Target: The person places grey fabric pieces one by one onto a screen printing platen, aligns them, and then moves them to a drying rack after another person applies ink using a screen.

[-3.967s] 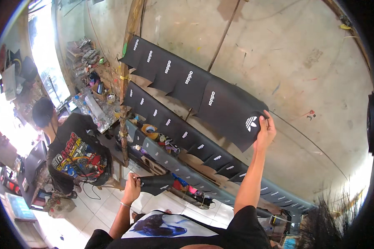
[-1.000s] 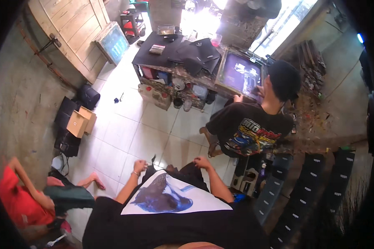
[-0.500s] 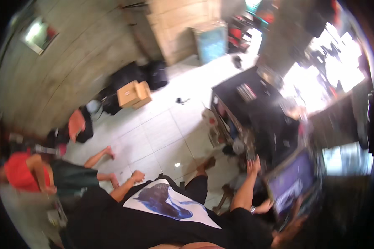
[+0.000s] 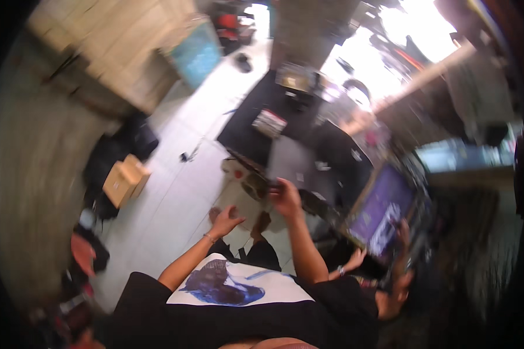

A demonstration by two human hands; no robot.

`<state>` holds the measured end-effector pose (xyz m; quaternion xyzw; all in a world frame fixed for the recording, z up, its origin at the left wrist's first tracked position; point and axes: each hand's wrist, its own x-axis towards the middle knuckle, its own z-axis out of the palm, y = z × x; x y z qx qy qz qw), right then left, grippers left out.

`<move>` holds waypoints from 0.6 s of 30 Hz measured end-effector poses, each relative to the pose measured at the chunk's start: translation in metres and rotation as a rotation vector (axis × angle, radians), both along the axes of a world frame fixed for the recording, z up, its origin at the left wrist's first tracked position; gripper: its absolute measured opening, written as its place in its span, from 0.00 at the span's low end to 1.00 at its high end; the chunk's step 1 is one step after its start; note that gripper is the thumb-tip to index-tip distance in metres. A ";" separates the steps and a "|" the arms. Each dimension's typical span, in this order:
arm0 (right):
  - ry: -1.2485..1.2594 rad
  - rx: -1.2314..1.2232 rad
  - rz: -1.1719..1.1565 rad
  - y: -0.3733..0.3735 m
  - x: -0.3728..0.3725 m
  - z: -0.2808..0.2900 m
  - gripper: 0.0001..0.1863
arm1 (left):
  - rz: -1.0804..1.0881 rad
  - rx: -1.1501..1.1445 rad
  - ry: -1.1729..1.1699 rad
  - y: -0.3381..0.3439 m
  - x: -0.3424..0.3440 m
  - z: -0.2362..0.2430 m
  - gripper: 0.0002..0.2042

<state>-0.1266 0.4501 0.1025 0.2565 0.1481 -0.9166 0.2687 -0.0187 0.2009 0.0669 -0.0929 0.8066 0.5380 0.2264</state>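
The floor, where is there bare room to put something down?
The pale tiled floor lies bare between the cardboard box and the dark table. It is crowded by the right hand, where dark, blurred things pile along the table's edge.

Matt cardboard box [image 4: 124, 181], glossy pale floor tiles [image 4: 174, 192]

Motion blur smears the dark table [image 4: 256, 125] and whatever small dark thing the right hand [image 4: 286, 196] touches, so its kind cannot be told.
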 end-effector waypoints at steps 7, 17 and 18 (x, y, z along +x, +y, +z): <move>0.005 0.050 -0.211 -0.188 -0.014 0.154 0.14 | -0.019 0.301 0.213 0.090 -0.103 0.084 0.32; 0.688 1.326 -0.414 -0.136 -0.013 0.241 0.13 | -0.694 0.248 0.696 -0.003 -0.186 0.112 0.17; 0.546 1.438 -0.639 -0.100 -0.002 0.208 0.13 | -0.474 0.359 -0.239 0.002 -0.196 0.123 0.24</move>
